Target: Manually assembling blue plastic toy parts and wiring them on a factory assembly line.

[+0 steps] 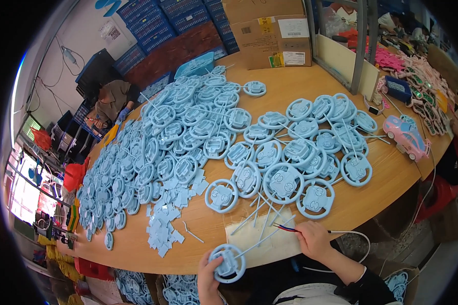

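Observation:
My left hand (pixel 207 280) grips the rim of a light blue toy steering wheel (pixel 229 261) at the table's front edge, its recessed side up. A thin blue stick (pixel 267 235) runs from this wheel up to the right. My right hand (pixel 314 240) is closed on a thin dark-tipped thing (pixel 285 227) with red and blue on it, pointing left; its exact kind is unclear. A white cord (pixel 359 233) trails from behind that hand. Between my hands lies a pale board (pixel 237 229) with several loose blue sticks across it. The dark tip and the wheel are apart.
A large heap of blue wheels (pixel 175 119) covers the left and middle; more wheels (pixel 284 184) lie ahead. Small blue squares (pixel 164 222) are scattered at left. A pink-and-blue toy car (pixel 406 138) stands at right. A cardboard box (pixel 269 38) sits behind; a co-worker (pixel 112 104) is far left.

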Demonstrator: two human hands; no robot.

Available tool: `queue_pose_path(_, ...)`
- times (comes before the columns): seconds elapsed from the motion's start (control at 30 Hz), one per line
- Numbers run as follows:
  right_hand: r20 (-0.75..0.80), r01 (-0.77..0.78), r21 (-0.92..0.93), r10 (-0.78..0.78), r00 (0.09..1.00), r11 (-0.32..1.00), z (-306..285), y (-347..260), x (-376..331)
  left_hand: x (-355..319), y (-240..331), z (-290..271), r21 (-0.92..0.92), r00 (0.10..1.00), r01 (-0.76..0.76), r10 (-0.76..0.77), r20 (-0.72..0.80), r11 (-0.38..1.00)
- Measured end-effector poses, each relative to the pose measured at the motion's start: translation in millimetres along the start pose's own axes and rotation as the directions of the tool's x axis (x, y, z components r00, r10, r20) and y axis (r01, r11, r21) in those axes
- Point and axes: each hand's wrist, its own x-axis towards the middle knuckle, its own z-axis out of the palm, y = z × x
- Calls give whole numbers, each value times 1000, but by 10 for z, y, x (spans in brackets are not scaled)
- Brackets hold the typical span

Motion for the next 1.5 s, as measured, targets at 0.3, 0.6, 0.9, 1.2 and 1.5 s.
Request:
queue_pose_path(0.3, -65, -105, 37, 107, 992, 994, -58, 18, 42, -199, 129, 23, -28, 846, -460, 428, -319, 888)
queue_pose_path(0.6, 68, -177, 497, 165, 984, 850, -496, -501, 440, 186, 449, 954, -288, 792, -557, 603, 100, 779)
queue_pose_path(0.9, 269, -605, 677, 624, 733, 419, -232, -302, 543, 800, 237, 1604, -335, 813, -180, 332, 478, 925)
queue_pose_path(1.2, 231, -624, 658, 676, 699, 420, 13, -317, 517, 859, 115, 1552, -311, 825, -161, 301, 479, 937)
queue_pose_path(1.5, 272, -621, 687, 659, 701, 377, 48, -353, 527, 882, 106, 1494, -351, 839, -150, 307, 450, 924)
